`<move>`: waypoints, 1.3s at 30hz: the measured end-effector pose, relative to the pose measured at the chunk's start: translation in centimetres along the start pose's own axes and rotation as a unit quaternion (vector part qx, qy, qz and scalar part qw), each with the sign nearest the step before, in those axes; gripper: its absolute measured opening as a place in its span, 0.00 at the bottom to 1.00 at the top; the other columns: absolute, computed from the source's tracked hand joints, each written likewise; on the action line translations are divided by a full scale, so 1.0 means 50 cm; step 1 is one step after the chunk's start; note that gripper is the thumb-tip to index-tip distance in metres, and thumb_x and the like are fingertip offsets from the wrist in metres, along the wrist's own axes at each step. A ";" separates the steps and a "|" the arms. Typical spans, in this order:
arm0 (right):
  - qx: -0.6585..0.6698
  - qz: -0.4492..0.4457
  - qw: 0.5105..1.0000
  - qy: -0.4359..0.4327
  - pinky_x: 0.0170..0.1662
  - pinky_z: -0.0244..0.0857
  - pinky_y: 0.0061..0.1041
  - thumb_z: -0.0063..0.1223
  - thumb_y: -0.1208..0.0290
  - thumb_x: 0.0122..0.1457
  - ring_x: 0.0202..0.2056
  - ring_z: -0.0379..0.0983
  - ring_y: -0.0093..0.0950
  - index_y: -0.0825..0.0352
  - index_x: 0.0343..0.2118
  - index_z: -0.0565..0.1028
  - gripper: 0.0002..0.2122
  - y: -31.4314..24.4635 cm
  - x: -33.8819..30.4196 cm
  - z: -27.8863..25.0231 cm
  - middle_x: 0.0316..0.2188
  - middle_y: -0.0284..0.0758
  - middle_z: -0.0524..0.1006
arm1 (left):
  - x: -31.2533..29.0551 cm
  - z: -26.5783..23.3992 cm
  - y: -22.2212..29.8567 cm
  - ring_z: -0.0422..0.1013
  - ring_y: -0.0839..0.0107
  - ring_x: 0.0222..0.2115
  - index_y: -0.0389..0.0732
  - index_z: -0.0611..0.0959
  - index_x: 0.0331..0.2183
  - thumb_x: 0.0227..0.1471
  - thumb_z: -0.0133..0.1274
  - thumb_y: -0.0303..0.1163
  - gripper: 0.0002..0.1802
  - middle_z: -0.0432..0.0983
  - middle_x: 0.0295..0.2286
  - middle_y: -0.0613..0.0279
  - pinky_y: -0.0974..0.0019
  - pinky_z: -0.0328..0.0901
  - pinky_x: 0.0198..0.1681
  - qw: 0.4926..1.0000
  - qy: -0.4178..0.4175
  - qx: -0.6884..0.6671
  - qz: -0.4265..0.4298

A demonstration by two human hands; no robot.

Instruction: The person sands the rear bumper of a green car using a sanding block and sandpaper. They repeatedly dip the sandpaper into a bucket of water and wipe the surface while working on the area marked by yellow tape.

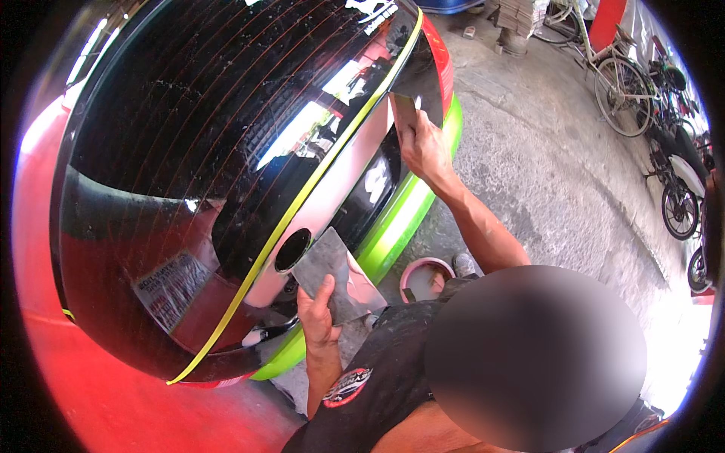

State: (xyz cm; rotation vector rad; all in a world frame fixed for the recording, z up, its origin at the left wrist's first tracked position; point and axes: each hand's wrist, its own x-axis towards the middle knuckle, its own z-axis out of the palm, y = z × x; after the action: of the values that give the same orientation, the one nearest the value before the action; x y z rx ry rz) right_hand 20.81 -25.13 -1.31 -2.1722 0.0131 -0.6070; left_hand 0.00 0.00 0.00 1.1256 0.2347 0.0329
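Note:
My left hand (320, 311) grips the edge of a flat grey plate (328, 260), thumb on top; a pinkish smear shows on its surface. My right hand (425, 147) is closed around a thin, flat, brownish spreader (402, 112). The spreader's edge rests at the upper end of a pale pink-white strip of car body (332, 185), below the rear window (181, 128). Yellow tape (300, 202) runs along the window's lower border. A round black opening (293, 250) sits in the panel, close to the plate.
The red car body (113, 392) fills the left. Its bright green bumper (400, 219) lies between the panel and me. A pink bucket (408, 273) stands on the concrete floor (521, 128) by my feet. Bicycles (625, 94) and a motorbike (680, 181) line the far right.

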 end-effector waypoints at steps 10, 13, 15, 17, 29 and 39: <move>-0.007 -0.032 0.999 0.009 0.37 0.69 0.46 0.38 0.68 0.62 0.34 0.75 0.53 0.67 0.48 0.67 0.14 0.017 -0.011 0.026 0.36 0.51 0.77 | 0.000 0.000 0.003 0.74 0.69 0.40 0.36 0.73 0.49 0.55 0.51 0.25 0.18 0.76 0.42 0.60 0.65 0.68 0.45 1.000 -0.022 -0.016 -0.008; -0.014 -0.033 0.999 0.007 0.37 0.68 0.46 0.38 0.69 0.62 0.33 0.75 0.53 0.67 0.47 0.67 0.13 0.012 -0.016 0.021 0.35 0.51 0.77 | -0.003 -0.005 -0.001 0.74 0.69 0.41 0.36 0.73 0.49 0.55 0.51 0.25 0.19 0.75 0.42 0.60 0.64 0.67 0.47 1.000 -0.019 -0.011 -0.008; -0.017 -0.034 0.999 0.009 0.37 0.68 0.46 0.38 0.71 0.61 0.34 0.75 0.53 0.67 0.47 0.67 0.13 0.010 -0.022 0.019 0.35 0.52 0.76 | -0.005 -0.004 -0.002 0.73 0.69 0.42 0.36 0.73 0.49 0.55 0.51 0.24 0.19 0.75 0.43 0.60 0.65 0.66 0.48 1.000 -0.015 -0.016 -0.009; -0.021 -0.035 0.999 0.010 0.38 0.68 0.46 0.38 0.72 0.61 0.34 0.75 0.53 0.67 0.45 0.68 0.12 0.014 -0.029 0.021 0.34 0.53 0.76 | -0.008 -0.001 0.000 0.72 0.71 0.43 0.37 0.75 0.49 0.55 0.51 0.23 0.18 0.76 0.44 0.61 0.66 0.65 0.49 0.999 -0.014 -0.034 -0.014; -0.021 -0.015 1.000 0.001 0.38 0.68 0.46 0.40 0.74 0.59 0.35 0.74 0.53 0.71 0.42 0.68 0.10 0.027 -0.058 0.028 0.32 0.54 0.76 | -0.016 0.001 0.002 0.72 0.72 0.43 0.38 0.76 0.48 0.55 0.51 0.23 0.17 0.76 0.44 0.62 0.67 0.65 0.48 0.999 -0.031 -0.032 -0.010; -0.014 -0.008 1.000 0.021 0.33 0.68 0.46 0.46 0.72 0.58 0.30 0.75 0.53 0.69 0.47 0.68 0.14 0.073 -0.108 0.025 0.28 0.54 0.76 | -0.014 0.008 -0.002 0.72 0.71 0.44 0.38 0.74 0.49 0.56 0.51 0.24 0.18 0.75 0.45 0.61 0.65 0.65 0.49 0.998 -0.034 -0.033 -0.028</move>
State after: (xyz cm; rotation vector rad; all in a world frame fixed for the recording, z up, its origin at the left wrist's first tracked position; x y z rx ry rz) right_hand 17.30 -25.34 -6.94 -2.1872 0.0268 -0.6662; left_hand -0.60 -0.51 0.20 1.0518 0.2021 -0.0469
